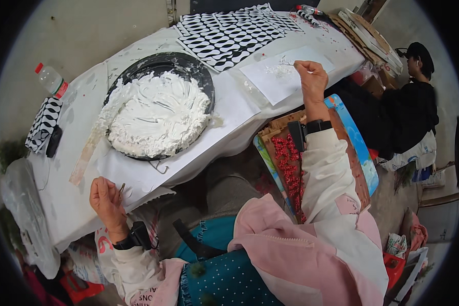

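My left hand (pixel 108 208) is closed at the near left table edge, a thin brownish piece (pixel 121 189) showing at its fingertips; its kind is unclear. My right hand (pixel 312 81) pinches a thin dark stem-like piece (pixel 287 62) above a white sheet (pixel 276 87) with small whitish bits on it. Between the hands stands a round black tray (pixel 209 84), heaped with thick white paste (pixel 160 115). A paste-smeared flat strip (pixel 88 153) leans over the tray's left side. A bent wire hook (pixel 161 167) lies by the tray's near rim.
Black-and-white patterned sheets (pixel 227 33) cover the table's far side. A plastic bottle (pixel 51 80) stands at far left. Below my right forearm is a box with red berries (pixel 286 168). Another person (pixel 410 109) in black sits at the right, near stacked cardboard (pixel 370 38).
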`<state>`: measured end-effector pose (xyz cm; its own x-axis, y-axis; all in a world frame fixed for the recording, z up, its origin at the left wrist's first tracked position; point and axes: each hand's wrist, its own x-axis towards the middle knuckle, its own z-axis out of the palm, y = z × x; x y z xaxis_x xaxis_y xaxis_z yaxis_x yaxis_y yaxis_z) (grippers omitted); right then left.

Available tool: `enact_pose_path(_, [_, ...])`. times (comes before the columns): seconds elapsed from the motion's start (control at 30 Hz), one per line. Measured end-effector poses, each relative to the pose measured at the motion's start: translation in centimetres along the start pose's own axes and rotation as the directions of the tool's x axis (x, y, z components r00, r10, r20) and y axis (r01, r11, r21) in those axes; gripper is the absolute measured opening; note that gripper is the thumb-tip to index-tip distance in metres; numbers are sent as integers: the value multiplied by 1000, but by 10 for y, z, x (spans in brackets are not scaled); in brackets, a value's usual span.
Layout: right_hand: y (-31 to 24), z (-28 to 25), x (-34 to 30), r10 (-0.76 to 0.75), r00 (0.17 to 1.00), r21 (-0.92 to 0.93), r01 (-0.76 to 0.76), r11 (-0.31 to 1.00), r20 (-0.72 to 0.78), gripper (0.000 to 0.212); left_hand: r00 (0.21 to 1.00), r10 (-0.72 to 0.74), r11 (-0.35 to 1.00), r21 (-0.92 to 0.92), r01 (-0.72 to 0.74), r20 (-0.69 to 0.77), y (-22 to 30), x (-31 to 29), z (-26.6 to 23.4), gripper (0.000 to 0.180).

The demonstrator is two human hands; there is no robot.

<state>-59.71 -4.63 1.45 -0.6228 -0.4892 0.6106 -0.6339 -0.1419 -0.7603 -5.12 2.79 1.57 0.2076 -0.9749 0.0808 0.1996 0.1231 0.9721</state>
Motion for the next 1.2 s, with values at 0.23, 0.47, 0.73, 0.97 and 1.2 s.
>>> enact_pose_path(0.23, [27, -18, -2, -36, 999, -422, 48, 905, 37, 11, 1000, -9, 998, 66, 8, 16, -2, 3, 0, 30])
enact_pose_path(0.47, [-39, -38, -23, -173, 984, -224, 160, 961, -35, 21, 1000, 10, 999, 51, -10, -5, -3, 2, 3, 28])
enact_pose_path(0.73, [-146, -20, -98, 114, 850, 730, -504, 461, 515, 49, 999, 29, 999, 44, -27, -38, 0, -3, 0, 25])
enact_pose_path(0.97, [-178, -7, -138, -5, 735, 697, -640, 323, 678, 57, 985, 142, 961, 252, -113, -100, 14, 0, -30, 20])
enact_pose_path(1.2, [-178, -11, -151, 33, 729, 640, -622, 451, 684, 59, 818, 566, 439, 803, -403, 101, 11, 23, -46, 8])
